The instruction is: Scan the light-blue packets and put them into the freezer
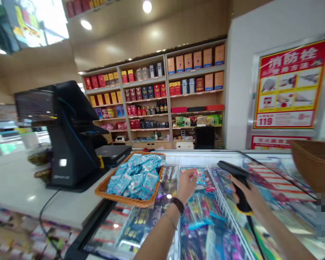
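Note:
My right hand (250, 196) grips a black handheld barcode scanner (237, 178) with a yellow base, its head pointing left over the glass freezer lid (195, 216). My left hand (186, 184) reaches forward over the same lid with a small pinkish item pinched at the fingertips; what it is cannot be made out. A dark bead bracelet sits on the left wrist. To the left of that hand a wicker tray (124, 196) holds several blue packets.
A black checkout terminal (70, 144) with a screen stands on the white counter (13, 187), its cable trailing down. A brown wicker basket (314, 162) sits at the right. Shelves (154, 104) of boxed goods line the back wall beside a red fire-hydrant poster (289, 83).

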`<state>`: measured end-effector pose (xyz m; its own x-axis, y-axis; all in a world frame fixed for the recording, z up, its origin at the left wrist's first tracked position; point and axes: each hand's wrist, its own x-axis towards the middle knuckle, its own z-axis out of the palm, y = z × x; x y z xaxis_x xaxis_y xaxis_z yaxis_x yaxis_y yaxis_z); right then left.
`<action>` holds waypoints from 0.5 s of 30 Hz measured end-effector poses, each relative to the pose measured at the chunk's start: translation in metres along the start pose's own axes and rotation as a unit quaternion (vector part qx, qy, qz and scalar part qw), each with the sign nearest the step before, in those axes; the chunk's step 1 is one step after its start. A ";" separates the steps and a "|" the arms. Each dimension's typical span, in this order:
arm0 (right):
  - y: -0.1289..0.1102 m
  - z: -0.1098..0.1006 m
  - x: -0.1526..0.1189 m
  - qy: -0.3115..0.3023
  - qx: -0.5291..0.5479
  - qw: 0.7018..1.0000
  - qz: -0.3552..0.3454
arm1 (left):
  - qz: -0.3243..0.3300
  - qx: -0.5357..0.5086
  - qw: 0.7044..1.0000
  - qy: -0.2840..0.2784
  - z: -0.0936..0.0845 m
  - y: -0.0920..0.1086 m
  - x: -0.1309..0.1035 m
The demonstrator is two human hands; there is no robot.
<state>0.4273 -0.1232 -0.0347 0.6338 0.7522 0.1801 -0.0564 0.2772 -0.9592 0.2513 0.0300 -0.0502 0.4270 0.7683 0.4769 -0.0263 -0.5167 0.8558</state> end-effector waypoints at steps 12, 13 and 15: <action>0.037 0.077 -0.015 -0.124 -0.001 0.992 0.040 | -0.068 0.448 0.878 0.152 -0.177 0.015 -0.033; 0.038 0.077 -0.016 -0.139 -0.014 0.989 0.046 | -0.086 0.460 0.873 0.139 -0.184 0.015 -0.037; 0.040 0.075 -0.018 -0.166 -0.029 0.984 0.051 | -0.107 0.473 0.869 0.101 -0.195 0.016 -0.041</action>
<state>0.3556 -0.0808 -0.0598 0.3399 0.9308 0.1347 -0.0559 0.1630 -0.9850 0.0574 0.0644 -0.0172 0.1606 0.8865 0.4339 0.8297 -0.3594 0.4272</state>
